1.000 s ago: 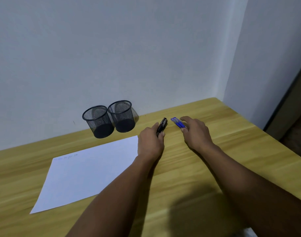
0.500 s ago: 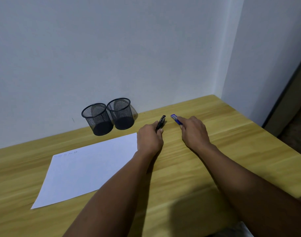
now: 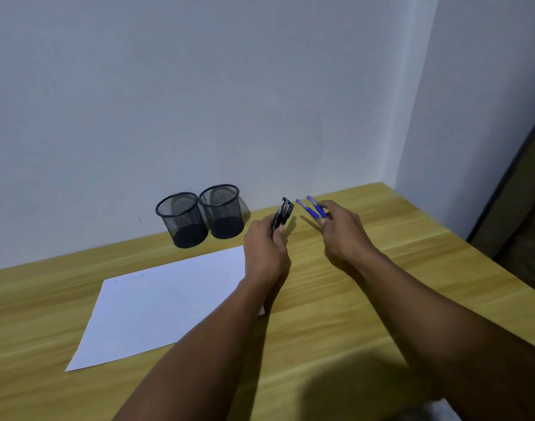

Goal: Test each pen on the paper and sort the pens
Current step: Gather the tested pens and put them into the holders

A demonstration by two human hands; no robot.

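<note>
Above the bench [image 3: 381, 299], near the wall, black pens [image 3: 283, 212] sit bunched in the left hand's [image 3: 264, 250] grip and blue pens [image 3: 313, 208] are pinched by the right hand [image 3: 345, 232]. They look light, stiff and probably slick, so take each mid-barrel. Paper [image 3: 169, 305] and mesh cups [image 3: 182, 218] are close by.

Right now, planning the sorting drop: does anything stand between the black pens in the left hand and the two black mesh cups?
Nothing visible does. The left hand grips the black pens just right of the two black wire-mesh cups, whose tops are open.
</note>
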